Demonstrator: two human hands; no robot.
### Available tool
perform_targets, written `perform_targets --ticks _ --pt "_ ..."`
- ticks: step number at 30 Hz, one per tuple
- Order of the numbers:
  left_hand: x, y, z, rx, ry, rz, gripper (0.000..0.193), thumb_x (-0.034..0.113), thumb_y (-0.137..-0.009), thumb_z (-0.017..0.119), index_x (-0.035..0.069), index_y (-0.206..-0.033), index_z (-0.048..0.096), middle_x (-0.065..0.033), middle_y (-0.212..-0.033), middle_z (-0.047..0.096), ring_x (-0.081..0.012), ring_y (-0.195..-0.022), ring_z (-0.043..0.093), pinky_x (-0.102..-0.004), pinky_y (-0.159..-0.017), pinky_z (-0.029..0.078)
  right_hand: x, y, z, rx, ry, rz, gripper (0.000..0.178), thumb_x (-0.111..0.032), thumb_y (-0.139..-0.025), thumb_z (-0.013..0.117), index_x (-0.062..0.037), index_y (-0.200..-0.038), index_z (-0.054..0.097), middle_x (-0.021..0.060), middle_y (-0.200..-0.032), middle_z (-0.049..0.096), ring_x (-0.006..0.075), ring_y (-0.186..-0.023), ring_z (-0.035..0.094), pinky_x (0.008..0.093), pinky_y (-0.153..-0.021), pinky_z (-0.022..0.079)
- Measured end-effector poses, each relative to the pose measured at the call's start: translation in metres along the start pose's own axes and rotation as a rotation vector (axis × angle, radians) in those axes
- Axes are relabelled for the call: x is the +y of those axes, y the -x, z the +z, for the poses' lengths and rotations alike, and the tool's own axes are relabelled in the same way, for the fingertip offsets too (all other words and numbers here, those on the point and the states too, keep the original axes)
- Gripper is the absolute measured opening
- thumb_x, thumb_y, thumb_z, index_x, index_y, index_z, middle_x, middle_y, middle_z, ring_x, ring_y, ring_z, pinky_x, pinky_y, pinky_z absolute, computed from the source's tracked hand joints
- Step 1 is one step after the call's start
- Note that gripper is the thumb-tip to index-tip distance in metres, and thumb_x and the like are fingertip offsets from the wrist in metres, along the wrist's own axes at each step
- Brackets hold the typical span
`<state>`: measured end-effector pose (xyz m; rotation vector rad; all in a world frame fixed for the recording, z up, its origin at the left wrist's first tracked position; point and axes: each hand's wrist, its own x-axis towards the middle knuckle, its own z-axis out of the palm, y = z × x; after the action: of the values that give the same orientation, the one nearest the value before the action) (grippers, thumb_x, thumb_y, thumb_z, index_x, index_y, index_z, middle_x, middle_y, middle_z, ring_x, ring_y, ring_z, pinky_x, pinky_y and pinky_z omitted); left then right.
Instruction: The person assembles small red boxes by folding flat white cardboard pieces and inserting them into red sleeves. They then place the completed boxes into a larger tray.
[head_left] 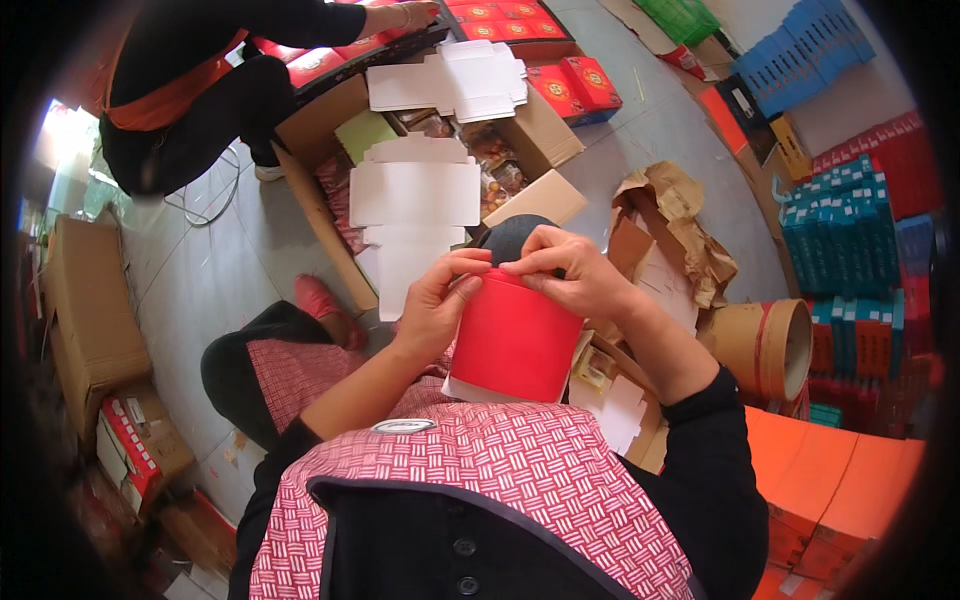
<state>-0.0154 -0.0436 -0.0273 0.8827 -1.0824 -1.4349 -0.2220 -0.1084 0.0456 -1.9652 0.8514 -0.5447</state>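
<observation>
On my lap rests a red box [518,338] with a plain red face toward me and a white edge along its near side. My left hand [440,300] pinches the far left edge of it between thumb and fingers. At the middle of that same far edge, my right hand [572,272] is closed with thumb and fingertips together, close to the left fingertips. Just beyond, flattened white box blanks [415,190] lie over an open carton [318,225]. Inside the carton are small clear-wrapped packs [500,183].
At upper left a co-worker [190,80] bends over red boxes [510,20]. Two red boxes [575,88] stand on the floor beyond the carton. Crumpled brown paper [675,220] and a cardboard drum [757,345] lie to the right, near orange cartons [830,470] and stacked teal boxes [838,230].
</observation>
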Motion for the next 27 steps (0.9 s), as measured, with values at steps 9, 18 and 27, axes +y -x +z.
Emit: perform_targets --ticks 9,18,27 --pt "0.000 0.000 0.004 0.045 -0.071 0.029 0.013 -0.002 -0.092 0.051 0.002 -0.101 0.060 -0.0084 -0.112 0.057 -0.0159 -0.106 0.054 -0.0263 -0.092 0.044 0.005 0.057 0.001 0.459 -0.465 0.287 0.005 -0.002 -0.083 0.064 -0.0010 -0.087 0.064 0.0008 -0.088 0.061 0.0072 -0.084 0.056 0.0220 -0.077 0.046" --pt "0.031 -0.017 0.039 -0.115 -0.706 0.294 0.022 0.003 -0.071 0.073 0.007 -0.091 0.065 -0.0100 -0.110 0.057 -0.0275 -0.104 0.052 -0.0361 -0.088 0.044 0.011 0.070 0.025 0.663 -0.551 0.341 0.005 0.000 -0.083 0.066 0.0008 -0.087 0.065 0.0024 -0.088 0.062 0.0089 -0.083 0.056 0.0233 -0.078 0.045" --pt "0.028 -0.012 0.041 -0.035 -0.614 0.143 0.017 0.000 -0.071 0.073 0.005 -0.085 0.065 -0.0079 -0.103 0.058 -0.0247 -0.103 0.053 -0.0331 -0.086 0.045 0.003 0.085 0.054 0.703 -0.317 0.102 0.010 -0.002 -0.087 0.064 0.0007 -0.097 0.063 0.0066 -0.113 0.055 0.0113 -0.095 0.054 0.0241 -0.083 0.045"
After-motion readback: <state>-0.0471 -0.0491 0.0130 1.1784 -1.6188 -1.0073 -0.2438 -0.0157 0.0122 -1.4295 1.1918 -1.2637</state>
